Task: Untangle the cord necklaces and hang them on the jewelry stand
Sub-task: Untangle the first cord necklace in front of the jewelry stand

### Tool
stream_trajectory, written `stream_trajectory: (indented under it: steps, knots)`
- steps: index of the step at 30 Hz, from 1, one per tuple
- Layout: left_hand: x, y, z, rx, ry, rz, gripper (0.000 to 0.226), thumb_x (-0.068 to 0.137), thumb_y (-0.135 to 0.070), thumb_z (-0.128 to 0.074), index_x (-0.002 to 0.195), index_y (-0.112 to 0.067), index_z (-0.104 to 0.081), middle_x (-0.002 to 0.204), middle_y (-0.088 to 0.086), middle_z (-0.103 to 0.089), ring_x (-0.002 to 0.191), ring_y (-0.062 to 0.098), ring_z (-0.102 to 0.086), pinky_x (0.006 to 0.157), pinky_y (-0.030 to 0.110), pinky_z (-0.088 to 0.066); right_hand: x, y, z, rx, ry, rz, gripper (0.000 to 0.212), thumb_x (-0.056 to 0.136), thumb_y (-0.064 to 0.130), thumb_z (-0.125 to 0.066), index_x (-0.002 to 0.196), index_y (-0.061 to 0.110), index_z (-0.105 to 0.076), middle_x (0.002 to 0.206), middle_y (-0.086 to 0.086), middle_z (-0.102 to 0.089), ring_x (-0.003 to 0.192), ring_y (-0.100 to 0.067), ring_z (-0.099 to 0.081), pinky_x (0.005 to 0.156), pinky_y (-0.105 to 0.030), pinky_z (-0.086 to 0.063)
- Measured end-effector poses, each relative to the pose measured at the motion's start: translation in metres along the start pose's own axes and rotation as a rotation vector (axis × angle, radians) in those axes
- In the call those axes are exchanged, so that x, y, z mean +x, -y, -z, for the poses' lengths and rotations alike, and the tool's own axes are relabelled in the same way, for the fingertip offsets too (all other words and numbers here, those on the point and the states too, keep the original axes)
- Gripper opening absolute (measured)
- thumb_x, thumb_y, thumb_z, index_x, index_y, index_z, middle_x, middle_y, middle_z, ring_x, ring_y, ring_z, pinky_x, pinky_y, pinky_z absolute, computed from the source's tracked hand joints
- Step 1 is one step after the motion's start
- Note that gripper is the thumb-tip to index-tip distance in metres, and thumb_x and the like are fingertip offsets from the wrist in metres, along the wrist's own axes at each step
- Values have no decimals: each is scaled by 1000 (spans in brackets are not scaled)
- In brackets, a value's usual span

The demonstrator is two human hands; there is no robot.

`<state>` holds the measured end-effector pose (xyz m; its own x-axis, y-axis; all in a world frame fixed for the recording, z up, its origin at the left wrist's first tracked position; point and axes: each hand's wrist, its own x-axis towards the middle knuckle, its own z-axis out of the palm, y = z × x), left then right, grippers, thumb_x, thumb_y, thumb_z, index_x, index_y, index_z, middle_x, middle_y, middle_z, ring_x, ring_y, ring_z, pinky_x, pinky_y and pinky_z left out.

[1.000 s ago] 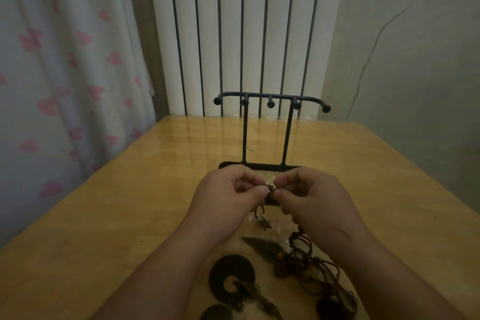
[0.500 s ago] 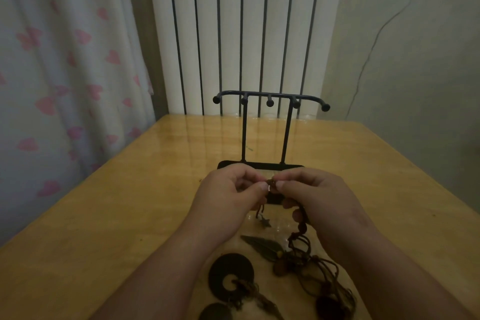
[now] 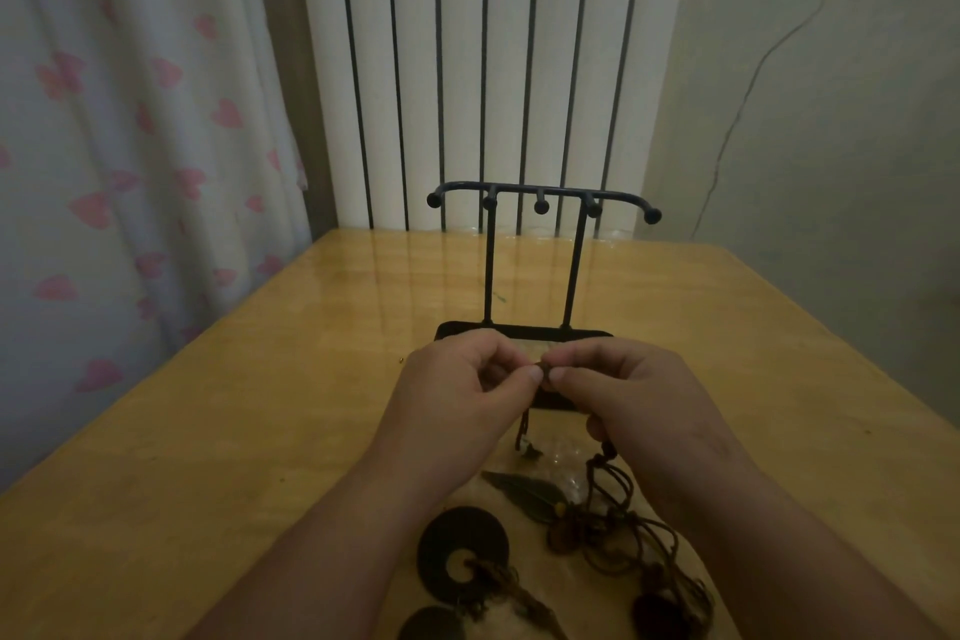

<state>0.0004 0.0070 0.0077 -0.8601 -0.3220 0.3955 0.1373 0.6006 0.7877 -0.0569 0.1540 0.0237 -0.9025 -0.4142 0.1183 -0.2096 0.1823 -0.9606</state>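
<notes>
A black jewelry stand (image 3: 540,197) with a hooked crossbar rises from its flat base at mid-table; nothing hangs on it. Just in front of the base, my left hand (image 3: 457,395) and my right hand (image 3: 623,395) meet fingertip to fingertip, both pinching a small knot of brown cord (image 3: 544,369). Cord ends dangle below the knot. A tangle of brown cord necklaces (image 3: 618,530) lies on the table under my right wrist, with a leaf pendant (image 3: 524,489) and a dark ring pendant (image 3: 462,556) beside it.
The wooden table (image 3: 260,431) runs to a white radiator (image 3: 488,68) at the back. A heart-print curtain (image 3: 130,146) hangs at the left. A second dark disc (image 3: 431,626) and a dark bead (image 3: 654,613) lie at the near edge.
Both hands stay together on the knot, with only small finger movements. The cords below my right hand have shifted slightly.
</notes>
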Motion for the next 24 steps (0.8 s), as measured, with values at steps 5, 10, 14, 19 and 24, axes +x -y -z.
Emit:
stream_trajectory:
  steps: [5,10,14,19,24]
  knots:
    - [-1,-1,0,-16,49,3,12,90,-26,-66,82,-34,-71,71,-13,-68,70,2,-64,62,18,-51,-1,3,1,-19,74,8,18,93,13,-60,86,20,-74,68,18,-70,54,13,-56,48,-7,-40]
    - [-2,-1,0,80,56,-58,13,89,-23,-65,82,-30,-72,68,-9,-65,65,2,-60,56,16,-46,-1,5,1,-59,124,0,20,92,12,-60,83,18,-76,70,10,-70,53,10,-54,57,-13,-39]
    - [-3,1,-1,147,72,-81,13,87,-21,-66,78,-29,-72,63,-10,-62,61,-1,-56,52,13,-41,0,2,0,-88,128,-45,20,91,15,-62,79,22,-76,71,4,-70,57,-12,-49,56,-25,-40]
    - [-3,0,0,37,56,-60,13,79,-27,-63,71,-29,-72,61,-8,-64,57,4,-57,51,13,-43,2,0,0,1,167,-99,19,91,12,-61,82,19,-77,73,-1,-68,60,-13,-47,57,-27,-41]
    - [0,1,3,-156,67,68,17,82,-15,-64,73,-24,-74,65,-4,-68,61,10,-63,60,25,-53,4,-2,2,195,237,-181,17,90,10,-60,88,13,-77,75,-2,-65,63,-12,-48,57,-25,-40]
